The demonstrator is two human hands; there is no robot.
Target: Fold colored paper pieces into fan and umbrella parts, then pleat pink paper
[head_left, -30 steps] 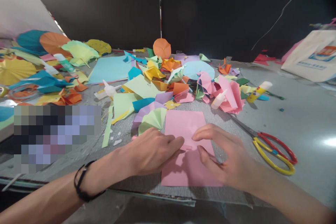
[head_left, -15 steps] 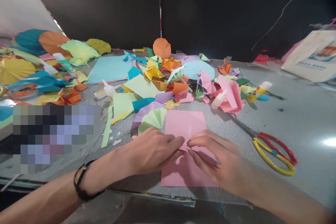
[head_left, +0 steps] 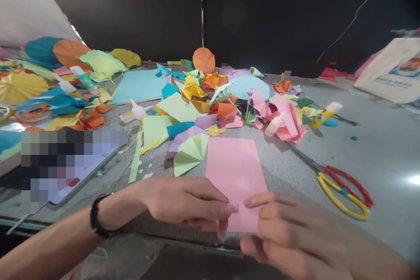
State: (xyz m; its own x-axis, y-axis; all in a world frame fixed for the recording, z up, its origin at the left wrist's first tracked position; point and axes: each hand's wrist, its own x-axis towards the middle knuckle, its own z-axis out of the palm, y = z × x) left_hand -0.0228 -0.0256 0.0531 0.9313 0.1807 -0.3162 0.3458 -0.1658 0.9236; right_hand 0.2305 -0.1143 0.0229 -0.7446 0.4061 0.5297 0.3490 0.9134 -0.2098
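A flat pink sheet of paper [head_left: 233, 162] lies on the table in front of me. Over its lower left part, my left hand [head_left: 193, 201] pinches a small pink paper piece [head_left: 234, 208] between thumb and fingers; one end pokes out past the fingertips. My right hand [head_left: 292, 227] is just to the right, blurred by motion, its thumb and index finger spread apart with nothing between them. Its index fingertip is over the sheet, close to the small piece. Left of the sheet sit a pale green pleated paper fan [head_left: 190, 154] and a purple one [head_left: 179, 142].
Scissors with red and yellow handles [head_left: 344, 190] lie at right, near a yellow glue stick [head_left: 325, 115]. Glue bottles [head_left: 275, 124] and folded paper scraps [head_left: 229, 119] cover the middle. At left is a partly blurred-out phone [head_left: 88, 175]; a white bag [head_left: 390, 70] stands far right.
My hands have drawn apart and moved toward the table's near edge. My right hand has let go of the small pink paper piece, which stays in my left hand.
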